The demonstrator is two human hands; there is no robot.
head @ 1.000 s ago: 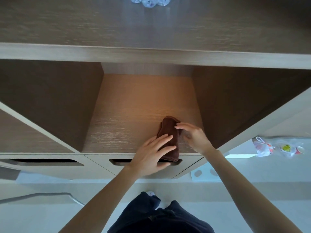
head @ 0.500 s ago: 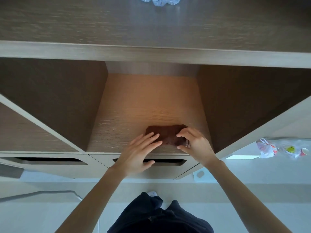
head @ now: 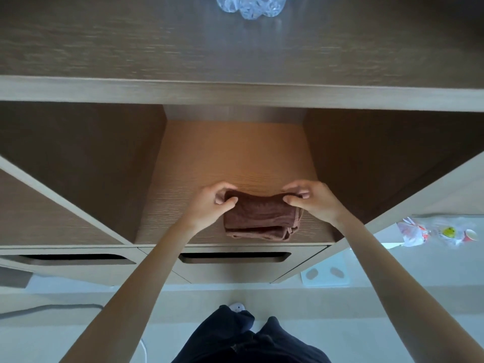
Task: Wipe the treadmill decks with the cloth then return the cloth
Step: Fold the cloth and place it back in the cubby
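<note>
Wood-veneer shelving stands before the person; on the floor of its middle cubby, near the front lip, lies the folded brown cloth. The left hand and right hand each pinch a far corner, seemingly squaring the fold so it stores neatly.

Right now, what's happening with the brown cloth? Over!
Left hand, right hand each pinch a far corner. Brown cloth folded, on middle cubby floor. Nothing blocking.

No text, label, brand or number can be read anywhere.
</note>
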